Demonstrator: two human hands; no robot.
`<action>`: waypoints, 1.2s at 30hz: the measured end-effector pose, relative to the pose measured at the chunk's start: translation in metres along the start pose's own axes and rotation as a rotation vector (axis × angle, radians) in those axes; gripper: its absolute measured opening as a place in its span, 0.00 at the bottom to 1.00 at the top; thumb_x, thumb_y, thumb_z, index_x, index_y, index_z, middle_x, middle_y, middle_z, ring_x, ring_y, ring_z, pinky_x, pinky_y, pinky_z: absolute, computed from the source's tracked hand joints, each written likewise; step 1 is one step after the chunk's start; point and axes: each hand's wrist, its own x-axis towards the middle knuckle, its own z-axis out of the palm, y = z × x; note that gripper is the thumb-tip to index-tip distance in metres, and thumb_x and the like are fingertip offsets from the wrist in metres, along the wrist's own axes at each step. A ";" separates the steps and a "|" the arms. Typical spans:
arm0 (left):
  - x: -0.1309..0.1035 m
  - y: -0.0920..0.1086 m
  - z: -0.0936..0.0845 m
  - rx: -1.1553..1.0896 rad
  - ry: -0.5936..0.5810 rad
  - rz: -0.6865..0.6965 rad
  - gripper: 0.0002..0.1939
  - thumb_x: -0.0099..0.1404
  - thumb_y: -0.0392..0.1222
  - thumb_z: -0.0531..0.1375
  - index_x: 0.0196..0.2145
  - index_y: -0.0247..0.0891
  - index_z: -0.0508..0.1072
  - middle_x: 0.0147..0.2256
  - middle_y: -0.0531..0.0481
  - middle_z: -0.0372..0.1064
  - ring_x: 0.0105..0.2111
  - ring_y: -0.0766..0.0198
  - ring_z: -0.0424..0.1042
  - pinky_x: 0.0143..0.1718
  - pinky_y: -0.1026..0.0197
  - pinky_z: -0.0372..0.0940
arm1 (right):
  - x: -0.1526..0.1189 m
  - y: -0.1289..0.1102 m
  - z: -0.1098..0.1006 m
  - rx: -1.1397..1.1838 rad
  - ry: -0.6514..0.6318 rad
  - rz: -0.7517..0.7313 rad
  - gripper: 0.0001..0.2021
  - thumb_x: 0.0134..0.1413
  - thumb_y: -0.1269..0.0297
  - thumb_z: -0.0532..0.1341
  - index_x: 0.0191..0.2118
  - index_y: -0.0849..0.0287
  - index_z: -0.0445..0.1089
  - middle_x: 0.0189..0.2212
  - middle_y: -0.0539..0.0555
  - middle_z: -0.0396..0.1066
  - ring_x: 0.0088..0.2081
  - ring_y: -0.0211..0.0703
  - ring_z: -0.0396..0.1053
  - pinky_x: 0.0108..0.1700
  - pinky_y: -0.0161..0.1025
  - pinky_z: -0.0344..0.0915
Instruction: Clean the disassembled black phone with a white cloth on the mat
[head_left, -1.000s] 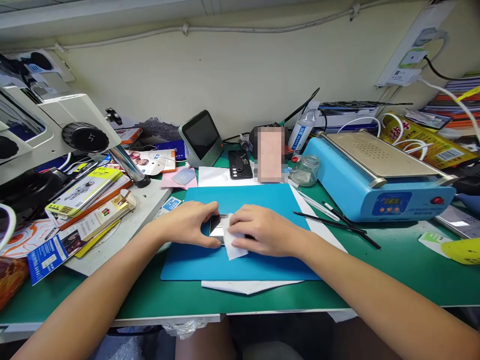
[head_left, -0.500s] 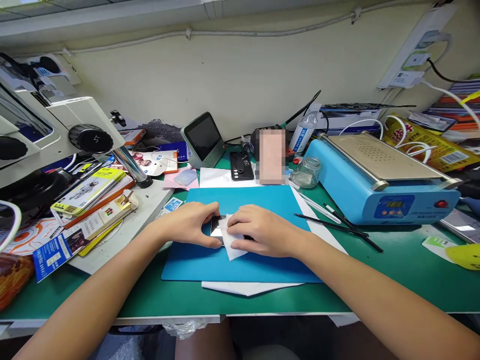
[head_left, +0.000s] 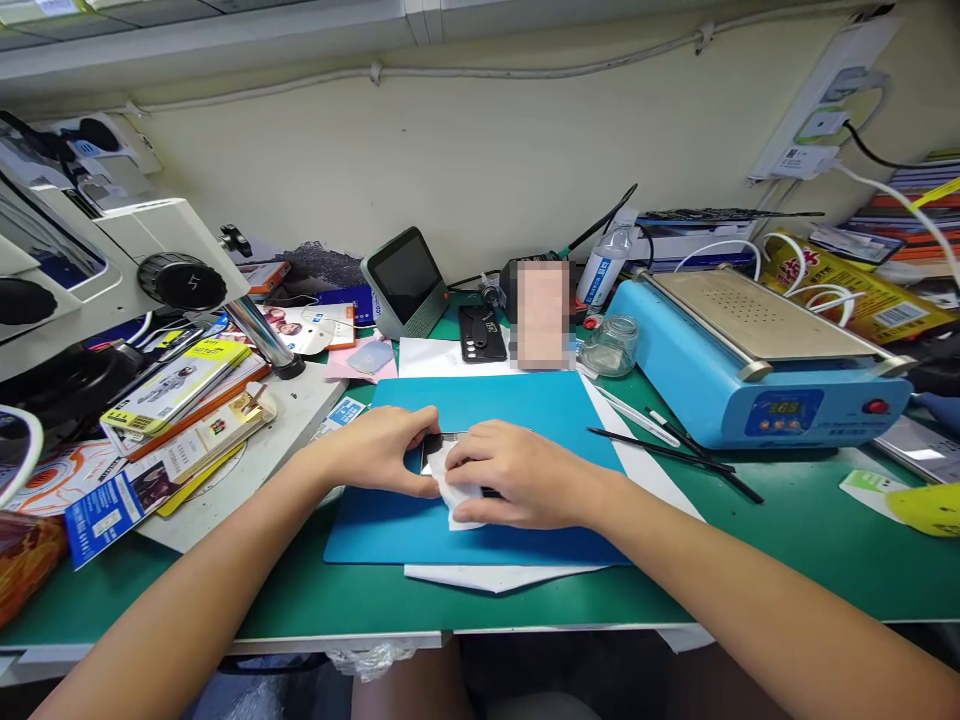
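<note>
A phone with a dark, shiny face lies on the blue mat, mostly hidden by my hands. My left hand grips its left end, thumb on the near edge and fingers on the far edge. Pressed on the phone's surface is a white wipe, held under the bent fingers of my right hand. The wipe is creased and hangs over the phone's near edge.
A blue heating plate machine stands at right, beside a glass jar and dark thin sticks. Behind the mat are a black phone case and a smart display. A microscope stand and boxes crowd the left.
My right hand has slid the wipe slightly left and toward me, and the wipe is more bunched up. The left hand stays on the phone's left end.
</note>
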 end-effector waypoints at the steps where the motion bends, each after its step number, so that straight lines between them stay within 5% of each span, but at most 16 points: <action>1: 0.000 0.000 0.000 -0.002 -0.001 0.003 0.25 0.57 0.63 0.64 0.40 0.41 0.65 0.31 0.54 0.67 0.30 0.61 0.67 0.29 0.62 0.54 | -0.001 0.001 0.000 -0.001 0.015 0.019 0.12 0.67 0.57 0.61 0.39 0.60 0.76 0.43 0.57 0.76 0.43 0.45 0.70 0.46 0.43 0.65; 14: 0.000 0.002 -0.001 0.008 -0.010 0.002 0.26 0.57 0.64 0.63 0.41 0.41 0.66 0.32 0.53 0.69 0.30 0.60 0.69 0.28 0.62 0.54 | -0.002 0.002 -0.003 0.017 0.036 0.098 0.11 0.67 0.60 0.61 0.41 0.61 0.76 0.43 0.57 0.76 0.44 0.45 0.70 0.47 0.44 0.65; 19: 0.000 0.002 0.000 -0.016 0.002 -0.006 0.25 0.57 0.62 0.64 0.40 0.41 0.65 0.31 0.54 0.69 0.30 0.60 0.69 0.28 0.62 0.55 | -0.001 0.001 -0.002 0.066 -0.005 0.003 0.12 0.66 0.57 0.62 0.37 0.60 0.77 0.40 0.56 0.77 0.41 0.44 0.71 0.46 0.43 0.65; 36: 0.002 -0.001 0.001 -0.063 -0.014 -0.006 0.27 0.56 0.63 0.65 0.42 0.41 0.65 0.32 0.54 0.68 0.30 0.61 0.69 0.29 0.62 0.55 | -0.003 0.002 -0.005 -0.008 0.007 0.027 0.13 0.68 0.58 0.60 0.38 0.61 0.76 0.41 0.57 0.77 0.41 0.45 0.70 0.45 0.43 0.64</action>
